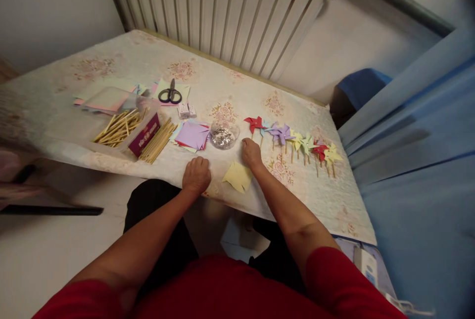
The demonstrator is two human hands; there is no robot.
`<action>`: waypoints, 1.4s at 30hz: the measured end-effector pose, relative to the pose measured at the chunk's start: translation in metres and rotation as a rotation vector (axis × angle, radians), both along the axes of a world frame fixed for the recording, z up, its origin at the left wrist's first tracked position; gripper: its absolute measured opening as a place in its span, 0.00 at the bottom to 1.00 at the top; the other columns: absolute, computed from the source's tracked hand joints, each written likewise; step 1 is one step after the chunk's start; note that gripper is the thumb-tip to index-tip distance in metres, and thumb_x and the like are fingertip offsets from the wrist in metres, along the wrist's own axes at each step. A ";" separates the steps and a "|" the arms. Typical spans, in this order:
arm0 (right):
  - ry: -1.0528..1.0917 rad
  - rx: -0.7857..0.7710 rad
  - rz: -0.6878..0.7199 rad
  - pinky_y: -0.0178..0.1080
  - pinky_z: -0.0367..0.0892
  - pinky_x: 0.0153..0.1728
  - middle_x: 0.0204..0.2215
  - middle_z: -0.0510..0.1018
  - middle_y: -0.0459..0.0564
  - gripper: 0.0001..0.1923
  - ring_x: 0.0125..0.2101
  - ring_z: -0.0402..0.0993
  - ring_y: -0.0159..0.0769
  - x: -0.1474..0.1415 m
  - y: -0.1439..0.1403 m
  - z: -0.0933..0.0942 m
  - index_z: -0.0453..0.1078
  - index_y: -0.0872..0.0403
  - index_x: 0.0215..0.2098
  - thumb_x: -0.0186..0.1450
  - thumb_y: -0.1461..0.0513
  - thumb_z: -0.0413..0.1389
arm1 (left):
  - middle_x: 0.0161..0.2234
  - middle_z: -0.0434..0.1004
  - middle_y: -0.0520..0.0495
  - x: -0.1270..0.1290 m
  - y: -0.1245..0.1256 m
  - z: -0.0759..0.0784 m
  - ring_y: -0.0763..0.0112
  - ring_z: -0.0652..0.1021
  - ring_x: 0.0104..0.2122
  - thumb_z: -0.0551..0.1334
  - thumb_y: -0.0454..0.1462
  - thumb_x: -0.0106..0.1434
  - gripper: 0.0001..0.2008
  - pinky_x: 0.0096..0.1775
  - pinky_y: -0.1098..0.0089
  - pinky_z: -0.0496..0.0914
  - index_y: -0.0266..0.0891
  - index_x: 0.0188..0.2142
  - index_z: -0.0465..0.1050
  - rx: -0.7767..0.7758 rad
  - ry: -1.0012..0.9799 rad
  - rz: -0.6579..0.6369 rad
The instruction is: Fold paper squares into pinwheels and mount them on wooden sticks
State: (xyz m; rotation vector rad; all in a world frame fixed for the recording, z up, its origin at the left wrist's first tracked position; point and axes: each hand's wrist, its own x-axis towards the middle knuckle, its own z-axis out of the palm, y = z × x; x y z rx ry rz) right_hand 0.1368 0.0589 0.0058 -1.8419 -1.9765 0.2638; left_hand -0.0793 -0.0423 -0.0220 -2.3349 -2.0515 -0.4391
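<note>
Red shirt (222, 289) faces a flowered tablecloth (141, 57), radiator (208, 12) behind, blue curtain (419, 160) right.

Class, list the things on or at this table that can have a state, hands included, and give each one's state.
Clear bowl: open, holding small metal pieces
Left hand: fingers curled
Right hand: fingers curled; contents, if any, hidden
Yellow paper: flat, slit, unfolded
Pinwheels: assembled, laid in a row
Plastic box: open, holding sticks
Scissors: blades closed
Coloured paper squares: loosely stacked
</note>
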 end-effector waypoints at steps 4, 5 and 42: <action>-0.018 0.110 0.096 0.42 0.64 0.51 0.46 0.78 0.59 0.20 0.47 0.72 0.41 0.000 -0.036 -0.011 0.70 0.58 0.49 0.74 0.60 0.39 | 0.39 0.71 0.36 0.000 0.001 0.000 0.52 0.71 0.42 0.53 0.33 0.63 0.08 0.42 0.56 0.63 0.37 0.37 0.70 -0.008 -0.002 -0.002; -0.048 0.124 0.114 0.43 0.62 0.55 0.51 0.76 0.62 0.20 0.52 0.70 0.43 -0.002 -0.046 -0.017 0.69 0.60 0.53 0.74 0.60 0.40 | 0.39 0.71 0.36 0.000 0.001 0.000 0.52 0.71 0.42 0.53 0.33 0.63 0.07 0.43 0.56 0.63 0.37 0.37 0.70 -0.009 -0.004 -0.001; -0.243 0.236 0.058 0.54 0.55 0.62 0.61 0.66 0.68 0.20 0.64 0.57 0.49 0.027 -0.112 -0.035 0.64 0.63 0.59 0.71 0.64 0.45 | 0.40 0.71 0.35 0.002 0.000 0.002 0.51 0.70 0.44 0.54 0.34 0.63 0.09 0.44 0.56 0.62 0.36 0.40 0.71 0.019 -0.017 -0.009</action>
